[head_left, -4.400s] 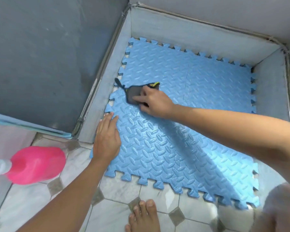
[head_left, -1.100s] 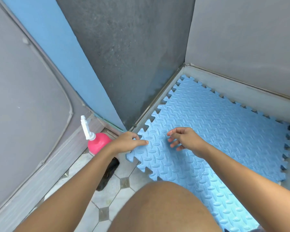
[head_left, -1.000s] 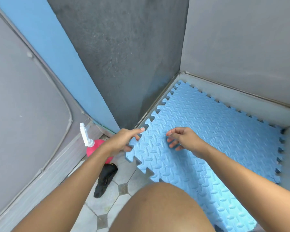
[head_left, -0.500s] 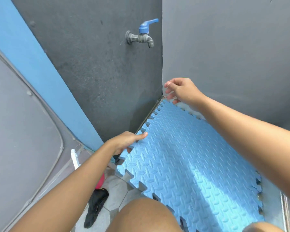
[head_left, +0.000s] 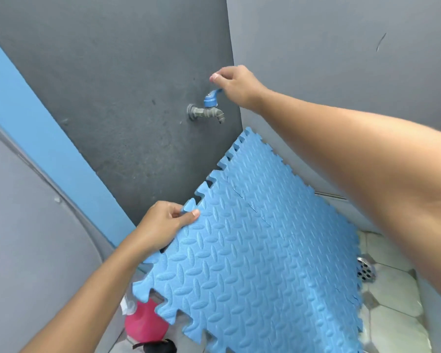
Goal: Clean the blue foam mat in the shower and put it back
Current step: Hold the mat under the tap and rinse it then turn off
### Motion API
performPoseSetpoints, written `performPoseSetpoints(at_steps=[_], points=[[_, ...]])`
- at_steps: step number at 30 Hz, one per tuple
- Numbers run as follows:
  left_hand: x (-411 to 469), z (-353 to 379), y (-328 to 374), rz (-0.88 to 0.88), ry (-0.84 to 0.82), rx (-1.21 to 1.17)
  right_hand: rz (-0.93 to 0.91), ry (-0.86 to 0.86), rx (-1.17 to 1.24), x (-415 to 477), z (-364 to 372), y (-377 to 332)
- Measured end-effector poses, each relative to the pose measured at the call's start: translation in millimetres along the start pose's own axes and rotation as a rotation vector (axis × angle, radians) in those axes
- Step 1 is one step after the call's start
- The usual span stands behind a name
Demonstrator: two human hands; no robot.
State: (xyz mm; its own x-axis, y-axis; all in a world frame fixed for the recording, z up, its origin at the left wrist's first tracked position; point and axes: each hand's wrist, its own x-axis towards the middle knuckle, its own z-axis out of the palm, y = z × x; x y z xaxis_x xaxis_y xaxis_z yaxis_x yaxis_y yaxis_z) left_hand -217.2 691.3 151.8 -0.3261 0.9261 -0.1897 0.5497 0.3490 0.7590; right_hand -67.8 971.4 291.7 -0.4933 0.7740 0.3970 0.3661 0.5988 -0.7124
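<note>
Head view shows the left hand [head_left: 163, 225] pinching a toothed edge tab of the blue diamond-embossed foam mat [head_left: 260, 250], which is tilted up off the shower floor. Its raised corner points toward the grey wall tap [head_left: 206, 113], just below it. The right hand [head_left: 236, 85] is closed on the tap's blue lever handle [head_left: 211, 96], above and beyond the left hand, so it is nearer the water source. No brand, label or writing is readable anywhere.

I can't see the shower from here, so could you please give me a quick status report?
Left hand gripping blue foam mat, lifted and tilted. Right hand on blue tap handle. No water visible. Nothing blocking.
</note>
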Motion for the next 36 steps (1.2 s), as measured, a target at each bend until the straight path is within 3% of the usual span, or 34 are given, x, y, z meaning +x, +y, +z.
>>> performPoseSetpoints(at_steps=[3, 8, 23, 27, 30, 33, 36], points=[[-7.6, -20.5, 6.4, 0.076, 0.068, 0.061, -0.016, -0.108, -0.162, 2.1, -2.5, 10.2], [-9.9, -34.2, 17.9, 0.133, 0.143, 0.193, -0.142, -0.011, -0.181, -2.8, 2.8, 15.0], [-8.7, -25.7, 35.5, 0.137, 0.156, 0.31, -0.073, 0.154, -0.12, -13.3, 5.7, 16.6], [-6.4, -26.1, 41.6, 0.15, 0.15, 0.384, -0.139, 0.319, 0.063, -39.7, 25.0, 34.7], [-6.6, -26.3, 39.1, 0.16, 0.141, 0.399, 0.065, 0.444, 0.189, -74.3, 51.4, 74.8], [-6.9, -26.1, 39.0, 0.169, 0.143, 0.384, 0.413, 0.281, 0.142, -111.1, 97.9, 112.1], [-6.8, -26.6, 39.0, 0.143, 0.115, 0.34, 0.515, 0.162, 0.148, -150.7, 147.1, 92.4]])
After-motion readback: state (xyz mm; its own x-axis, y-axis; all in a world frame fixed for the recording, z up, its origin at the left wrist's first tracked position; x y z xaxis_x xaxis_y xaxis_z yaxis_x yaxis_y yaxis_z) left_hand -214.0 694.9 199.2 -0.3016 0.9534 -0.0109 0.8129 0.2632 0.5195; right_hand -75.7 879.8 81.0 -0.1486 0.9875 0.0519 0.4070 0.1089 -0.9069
